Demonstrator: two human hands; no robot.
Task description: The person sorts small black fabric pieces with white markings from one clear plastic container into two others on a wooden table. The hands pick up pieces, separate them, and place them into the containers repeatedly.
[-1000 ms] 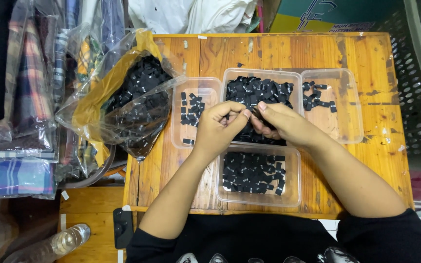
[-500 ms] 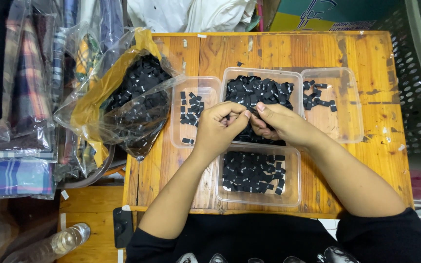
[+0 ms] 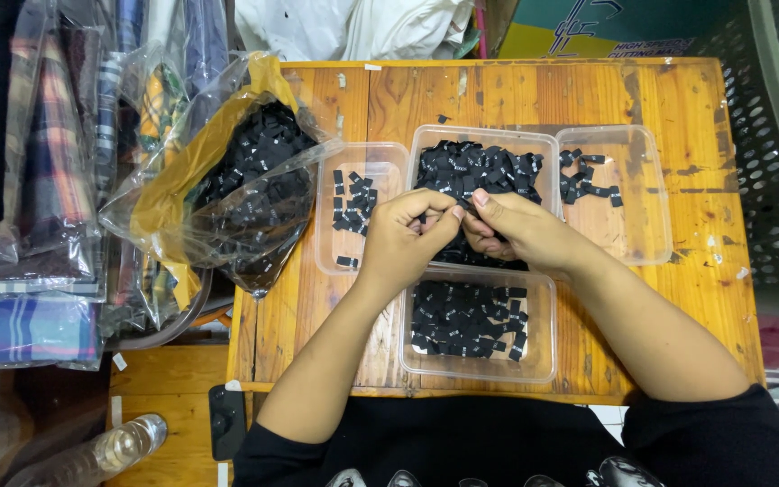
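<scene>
My left hand (image 3: 406,236) and my right hand (image 3: 517,232) meet fingertip to fingertip over the middle of a small wooden table (image 3: 678,108), pinching a small black fabric label (image 3: 462,207) between them. Just beyond the hands stands a clear plastic tray (image 3: 483,162) heaped with black labels. A second clear tray (image 3: 478,320) of neatly laid labels lies nearest me, under my wrists. A left tray (image 3: 352,206) holds a few labels, and a right tray (image 3: 619,194) holds a small cluster at its far left corner.
A large clear and yellow plastic bag (image 3: 227,180) full of black labels slumps over the table's left edge. Bagged plaid fabrics (image 3: 29,180) pile up at the left. A plastic bottle (image 3: 105,451) lies on the floor, and a grey mesh basket (image 3: 768,135) stands at right.
</scene>
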